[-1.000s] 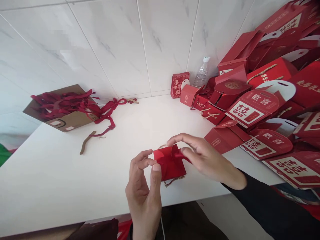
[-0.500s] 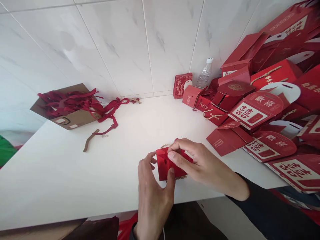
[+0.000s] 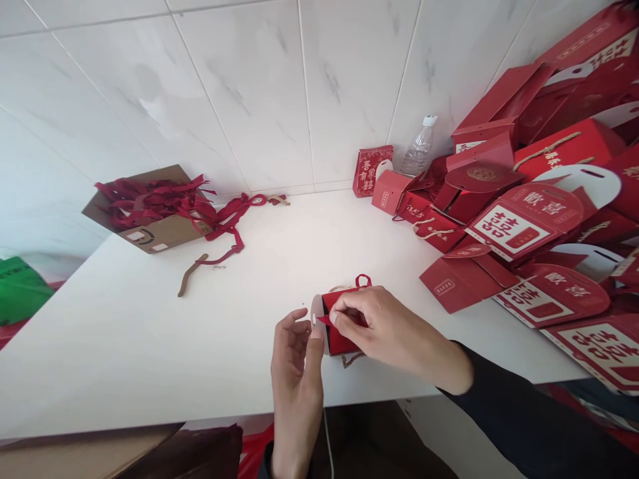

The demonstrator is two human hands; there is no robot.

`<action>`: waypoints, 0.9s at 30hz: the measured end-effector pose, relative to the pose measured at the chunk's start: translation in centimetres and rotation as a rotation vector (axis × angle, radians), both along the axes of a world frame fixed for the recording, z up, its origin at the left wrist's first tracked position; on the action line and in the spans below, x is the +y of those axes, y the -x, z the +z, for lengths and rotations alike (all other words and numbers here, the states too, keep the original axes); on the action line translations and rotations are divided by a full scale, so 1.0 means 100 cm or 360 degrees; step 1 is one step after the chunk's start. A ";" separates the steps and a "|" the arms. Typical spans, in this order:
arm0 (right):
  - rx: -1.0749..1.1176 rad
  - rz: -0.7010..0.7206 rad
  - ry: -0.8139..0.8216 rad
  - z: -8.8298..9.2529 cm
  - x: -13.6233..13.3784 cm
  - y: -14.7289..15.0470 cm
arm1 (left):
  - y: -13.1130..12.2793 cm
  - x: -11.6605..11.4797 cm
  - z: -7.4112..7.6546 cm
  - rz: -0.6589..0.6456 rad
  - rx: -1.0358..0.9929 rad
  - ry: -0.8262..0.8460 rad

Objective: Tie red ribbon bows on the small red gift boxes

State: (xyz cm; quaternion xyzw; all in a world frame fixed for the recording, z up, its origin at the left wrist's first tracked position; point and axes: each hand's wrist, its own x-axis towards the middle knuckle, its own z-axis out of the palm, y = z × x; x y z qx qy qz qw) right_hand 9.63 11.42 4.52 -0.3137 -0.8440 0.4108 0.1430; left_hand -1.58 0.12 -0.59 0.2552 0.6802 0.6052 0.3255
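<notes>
A small red gift box [image 3: 344, 340] lies on the white table in front of me, with twisted cord handles along its long sides. Its left end gapes, and a pale-lined end flap [image 3: 318, 307] with a hole is folded outward. My left hand [image 3: 298, 362] has its thumb at the flap's edge and its fingers curled beside it. Between thumb and index finger, my right hand [image 3: 367, 322] pinches a red ribbon [image 3: 325, 320] whose pointed tip reaches toward that hole. A ribbon loop stands up behind the right hand, which hides much of the box.
A cardboard box [image 3: 172, 234] full of dark red ribbons stands at the back left, with ribbons trailing onto the table [image 3: 224, 346]. Many red gift boxes [image 3: 519, 229] are heaped on the right. Near the tiled wall stands a clear plastic bottle [image 3: 418, 150].
The box's end flap has swung open to the left, showing its pale inside. My left hand has followed it slightly left, and the red ribbon tip now shows from my right hand's pinch.
</notes>
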 end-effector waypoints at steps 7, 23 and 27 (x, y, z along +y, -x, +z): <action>-0.0046 -0.0001 0.0051 -0.004 0.002 0.005 | 0.001 0.001 0.000 -0.0055 -0.0034 -0.0034; 0.0134 -0.0067 -0.0022 -0.012 0.002 -0.001 | 0.011 0.012 0.002 0.0020 -0.0578 -0.0206; 0.0208 -0.0169 -0.0470 -0.031 -0.002 -0.022 | 0.016 0.008 0.004 0.0247 -0.0849 -0.0262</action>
